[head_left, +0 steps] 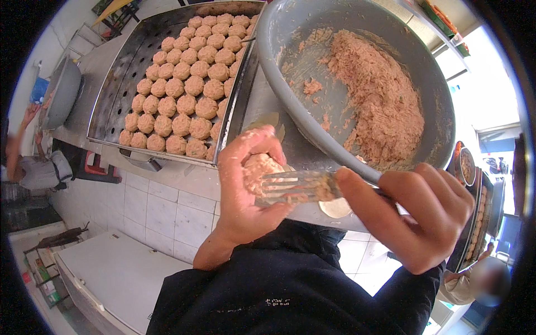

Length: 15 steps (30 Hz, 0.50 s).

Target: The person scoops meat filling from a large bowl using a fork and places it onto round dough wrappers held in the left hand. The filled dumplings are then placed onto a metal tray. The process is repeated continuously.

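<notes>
Your left hand (233, 187) curls around a meatball dumpling (258, 170); across it a fork (312, 186) lies lengthwise left to right, tines pointing left, pinched tightly in your right hand (421, 215).

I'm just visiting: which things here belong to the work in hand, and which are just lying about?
In use, it seems:
- meat-filled piece, in the left hand
- fork, in the right hand
- grey basin of meat mixture
- metal tray of shaped pieces

Apparently just about:
- white chest
- red stool
</notes>
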{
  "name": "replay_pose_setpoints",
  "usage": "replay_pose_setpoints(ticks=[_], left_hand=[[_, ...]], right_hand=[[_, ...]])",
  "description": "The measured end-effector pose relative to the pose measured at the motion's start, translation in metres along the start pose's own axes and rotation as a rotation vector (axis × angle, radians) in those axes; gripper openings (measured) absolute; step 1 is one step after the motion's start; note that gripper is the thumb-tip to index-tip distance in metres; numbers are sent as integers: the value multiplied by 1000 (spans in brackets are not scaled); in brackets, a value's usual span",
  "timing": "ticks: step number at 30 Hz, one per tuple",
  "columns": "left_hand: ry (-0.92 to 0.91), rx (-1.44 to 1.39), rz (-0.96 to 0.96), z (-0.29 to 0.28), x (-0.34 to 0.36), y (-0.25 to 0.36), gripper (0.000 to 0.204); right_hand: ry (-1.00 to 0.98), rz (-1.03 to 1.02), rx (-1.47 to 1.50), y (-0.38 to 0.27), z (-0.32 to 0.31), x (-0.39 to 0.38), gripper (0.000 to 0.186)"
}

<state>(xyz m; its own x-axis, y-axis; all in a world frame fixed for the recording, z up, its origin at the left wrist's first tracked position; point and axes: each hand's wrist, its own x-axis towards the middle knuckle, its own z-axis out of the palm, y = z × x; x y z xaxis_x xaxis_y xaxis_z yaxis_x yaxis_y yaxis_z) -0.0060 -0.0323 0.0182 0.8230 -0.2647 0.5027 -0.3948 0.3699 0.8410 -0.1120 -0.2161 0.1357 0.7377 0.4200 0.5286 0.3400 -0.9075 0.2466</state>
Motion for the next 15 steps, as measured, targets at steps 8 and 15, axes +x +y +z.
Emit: replay_pose_setpoints(ticks=[8, 15], left_hand=[[-184, 103, 106, -22, -1, -3, 44], [-239, 199, 126, -20, 4, 8, 28]], right_hand=[[-36, -32, 53, -7, 5, -3, 27], [-107, -151, -41, -8, 10, -5, 27]])
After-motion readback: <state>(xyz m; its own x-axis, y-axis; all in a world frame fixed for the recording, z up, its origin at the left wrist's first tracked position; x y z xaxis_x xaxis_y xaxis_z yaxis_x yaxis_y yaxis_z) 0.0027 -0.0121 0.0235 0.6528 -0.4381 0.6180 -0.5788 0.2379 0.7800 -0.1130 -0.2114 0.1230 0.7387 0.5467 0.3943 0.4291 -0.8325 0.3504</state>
